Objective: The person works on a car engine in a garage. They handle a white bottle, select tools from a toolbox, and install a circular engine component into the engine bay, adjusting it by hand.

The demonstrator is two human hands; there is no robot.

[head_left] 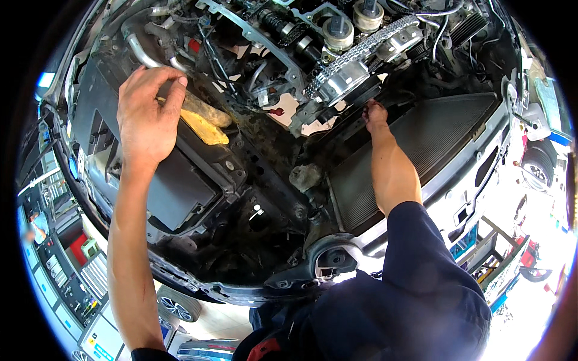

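Observation:
My left hand (149,117) is over the left side of the engine bay, fingers bent and thumb tip close to the index finger. What it grips, if anything, is hidden. Yellow cloth-like material (208,127) shows behind its thumb, beside a dirty brown padded piece (208,110). My right hand (374,114) reaches down between the engine and the radiator (415,138), just below a dark round pulley (364,91). Its fingers are curled, and whatever they hold cannot be made out. Above it, a timing chain (361,53) runs over silver sprocket housings (344,83) on the opened engine.
A black plastic box (180,186) sits under my left forearm. A silver pipe (141,53) rises beyond that hand. The car's front frame (475,174) curves round the bay. Wheels (179,305) and a workbench (66,265) stand outside; a person (40,227) is far left.

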